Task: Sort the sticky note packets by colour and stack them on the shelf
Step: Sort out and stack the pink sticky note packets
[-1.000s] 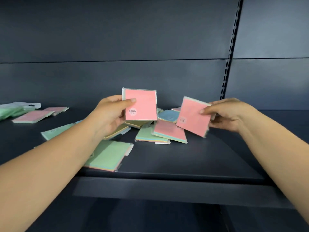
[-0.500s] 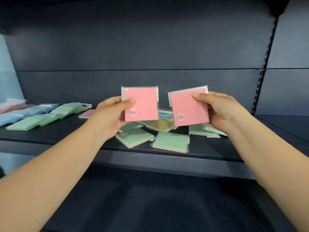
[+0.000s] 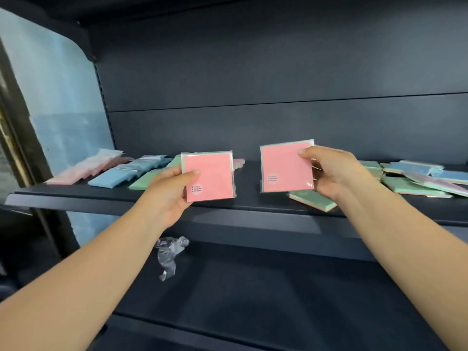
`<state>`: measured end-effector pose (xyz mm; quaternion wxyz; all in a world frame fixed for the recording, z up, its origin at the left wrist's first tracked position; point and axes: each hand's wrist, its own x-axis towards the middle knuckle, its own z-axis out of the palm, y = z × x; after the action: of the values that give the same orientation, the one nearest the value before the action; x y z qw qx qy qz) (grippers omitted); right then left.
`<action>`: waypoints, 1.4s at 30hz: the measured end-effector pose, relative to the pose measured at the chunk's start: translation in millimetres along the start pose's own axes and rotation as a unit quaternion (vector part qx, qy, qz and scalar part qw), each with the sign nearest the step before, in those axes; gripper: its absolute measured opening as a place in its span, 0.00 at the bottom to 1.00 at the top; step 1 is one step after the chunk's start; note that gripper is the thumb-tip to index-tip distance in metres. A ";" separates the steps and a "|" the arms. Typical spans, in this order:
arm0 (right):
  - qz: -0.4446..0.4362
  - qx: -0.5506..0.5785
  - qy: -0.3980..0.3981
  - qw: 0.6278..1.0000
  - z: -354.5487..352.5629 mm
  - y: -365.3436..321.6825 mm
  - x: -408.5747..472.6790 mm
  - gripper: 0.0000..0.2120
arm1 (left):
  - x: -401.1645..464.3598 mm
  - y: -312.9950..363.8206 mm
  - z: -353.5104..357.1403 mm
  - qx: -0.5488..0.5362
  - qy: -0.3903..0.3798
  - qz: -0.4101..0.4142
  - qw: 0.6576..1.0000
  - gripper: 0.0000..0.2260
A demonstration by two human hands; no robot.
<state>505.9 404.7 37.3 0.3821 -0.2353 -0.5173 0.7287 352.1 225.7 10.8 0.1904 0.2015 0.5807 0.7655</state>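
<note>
My left hand (image 3: 169, 191) grips a pink sticky note packet (image 3: 212, 176) upright by its left edge, thumb on its face, in front of the dark shelf (image 3: 106, 196). My right hand (image 3: 331, 171) holds a second pink packet (image 3: 283, 165) upright by its right edge, thumb at its top corner. At the shelf's left lie sorted rows: pink packets (image 3: 83, 168), blue packets (image 3: 126, 171) and green packets (image 3: 149, 177). A mixed heap of green, blue and pastel packets (image 3: 420, 178) lies at the right, and one green packet (image 3: 312, 200) sits just below my right hand.
A crumpled piece of clear plastic wrap (image 3: 169, 254) lies on the lower shelf (image 3: 253, 287). The shelf unit's dark back panel (image 3: 253, 84) rises behind. A pale blue wall (image 3: 55, 102) shows past the unit's left side.
The view has swung left, so the sorted rows come into sight and the mixed heap now sits at the right. Both hands still hold their pink packets, now farther apart.
</note>
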 end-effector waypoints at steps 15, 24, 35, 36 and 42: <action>-0.014 0.017 -0.008 1.000 57.2 19.1 95.5 0.06 | 163.3 -22.6 13.0 0.130 0.002 -0.033 0.991 0.09; -0.023 -0.005 0.018 1.000 60.3 33.5 111.0 0.05 | 235.2 -43.7 21.1 0.434 0.041 0.000 0.900 0.11; -0.012 -0.038 0.035 0.999 86.5 47.4 101.7 0.08 | 206.0 -14.4 4.4 0.667 -0.027 0.123 0.735 0.22; -0.001 -0.044 0.033 0.998 93.2 51.0 103.8 0.08 | 193.2 -10.4 -5.8 0.668 -0.040 0.161 0.726 0.21; 0.071 -0.103 0.049 0.991 138.4 80.5 125.1 0.07 | 115.4 -21.0 -55.9 0.655 -0.131 0.269 0.694 0.21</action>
<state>303.7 411.4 17.8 0.3277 -0.3450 -0.5521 0.6847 226.0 246.3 -13.0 -0.1297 0.5206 0.8255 0.1752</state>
